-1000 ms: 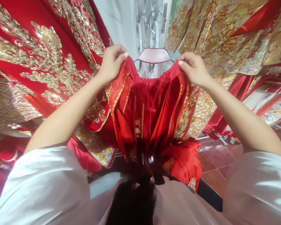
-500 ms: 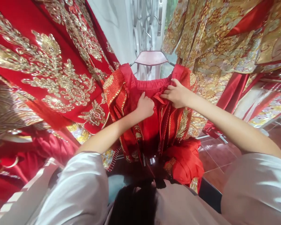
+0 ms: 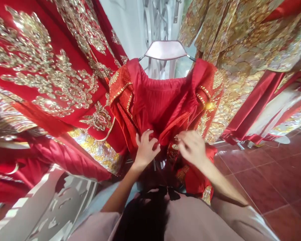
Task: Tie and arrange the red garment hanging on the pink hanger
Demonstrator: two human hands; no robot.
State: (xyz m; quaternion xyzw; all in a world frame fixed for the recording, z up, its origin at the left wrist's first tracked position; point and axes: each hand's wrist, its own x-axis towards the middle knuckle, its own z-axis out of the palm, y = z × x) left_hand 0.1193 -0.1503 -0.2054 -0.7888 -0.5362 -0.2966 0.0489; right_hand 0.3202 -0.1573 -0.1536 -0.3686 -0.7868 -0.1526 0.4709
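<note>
A red jacket [image 3: 165, 97] with gold beading and embroidery hangs in front of me on a hanger with a white top [image 3: 166, 50]. Its front is parted, showing gathered red lining at the neck. My left hand [image 3: 146, 149] is at the left front edge, fingers curled and closed on the red cloth. Over the right front panel is my right hand [image 3: 192, 147], blurred by motion; whether its fingers grip the cloth cannot be told. Below it a bunched red cloth [image 3: 197, 180] hangs down.
A red garment with silver-gold beadwork [image 3: 65, 77] hangs close on the left. Gold patterned garments [image 3: 230, 50] hang on the right. Behind the hanger are white metal bars [image 3: 150, 23]. A white cut-out panel [image 3: 55, 201] stands lower left, and red floor tiles [image 3: 273, 174] show lower right.
Both hands have moved down from near the neckline to lower on the jacket's front. The neckline now hangs wider, and the whole view has shifted slightly.
</note>
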